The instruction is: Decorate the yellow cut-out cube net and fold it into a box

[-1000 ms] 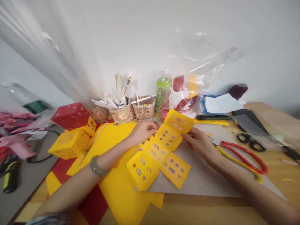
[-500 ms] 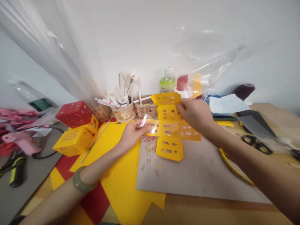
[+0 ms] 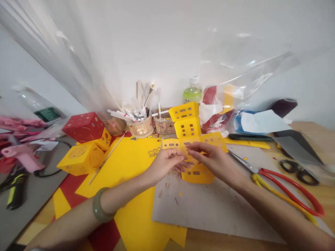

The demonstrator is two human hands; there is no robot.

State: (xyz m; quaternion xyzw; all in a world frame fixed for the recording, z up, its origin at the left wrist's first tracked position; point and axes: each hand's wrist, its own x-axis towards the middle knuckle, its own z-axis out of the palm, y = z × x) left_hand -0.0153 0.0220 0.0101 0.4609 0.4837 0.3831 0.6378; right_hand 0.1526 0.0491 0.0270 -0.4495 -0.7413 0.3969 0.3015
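A yellow paper box net (image 3: 187, 127), cross-shaped with rows of small cut-out shapes, lies over the grey board (image 3: 180, 216), its far flap bent upward. My left hand (image 3: 167, 162) is over the net's near left part, thumb and fingers pinched on a clear plastic film that is hard to see against the paper. From the other side my right hand (image 3: 209, 157) comes in over the net's middle, fingertips together close to my left fingers; what they pinch is hidden. Scissors with red and yellow handles (image 3: 288, 191) lie right of my right hand.
Left stand a red paper cube (image 3: 83, 127) and a yellow one (image 3: 80, 158), beside a pink glue gun (image 3: 23, 157). Yellow card (image 3: 133, 195) spreads under my left arm. Behind are a pen basket (image 3: 140, 127) and a green-drink bottle (image 3: 193, 90); black-handled scissors (image 3: 299, 172) lie right.
My right hand has left the net's far flap and come down toward me, beside my left hand. My left hand has shifted right and nearer. The view has turned slightly, uncovering the red-and-yellow scissors.
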